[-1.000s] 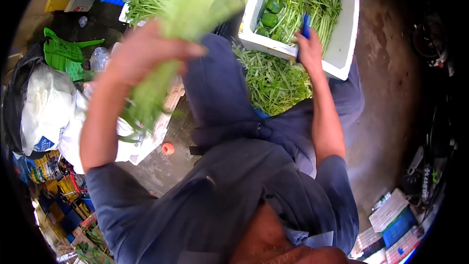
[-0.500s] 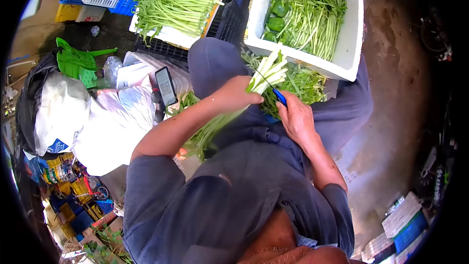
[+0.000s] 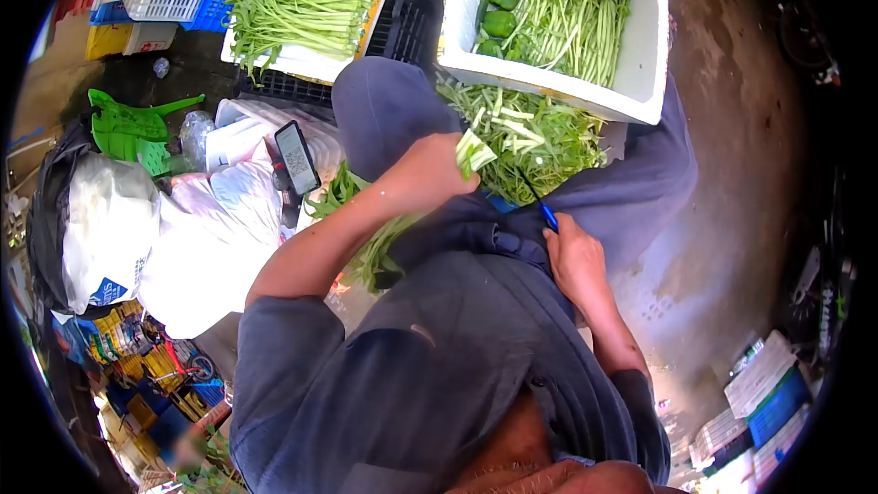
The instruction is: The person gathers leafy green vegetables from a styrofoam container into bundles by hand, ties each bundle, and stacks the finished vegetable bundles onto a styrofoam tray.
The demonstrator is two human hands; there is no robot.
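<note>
In my left hand [image 3: 426, 174] is a bunch of water spinach [image 3: 475, 154], its freshly cut pale stem ends facing forward and its leaves trailing back under my forearm. My right hand [image 3: 577, 254] grips a knife [image 3: 547, 216] by its blue handle, the thin dark blade pointing forward and left, apart from the bunch. Below and between my knees lies a heap of leafy trimmings [image 3: 558, 151], with short cut stem pieces [image 3: 518, 134] on top.
Ahead stands a white foam box [image 3: 645, 64] with greens and several green peppers [image 3: 501, 23]. Left of it, more stemmed greens [image 3: 306, 5] lie on a crate. A phone [image 3: 297, 157], white bags [image 3: 215, 247] and a green plastic piece [image 3: 133, 123] are at my left.
The stem ends have been cut off the bunch and lie on the heap. My right hand with the knife has moved back toward my body, away from the bunch.
</note>
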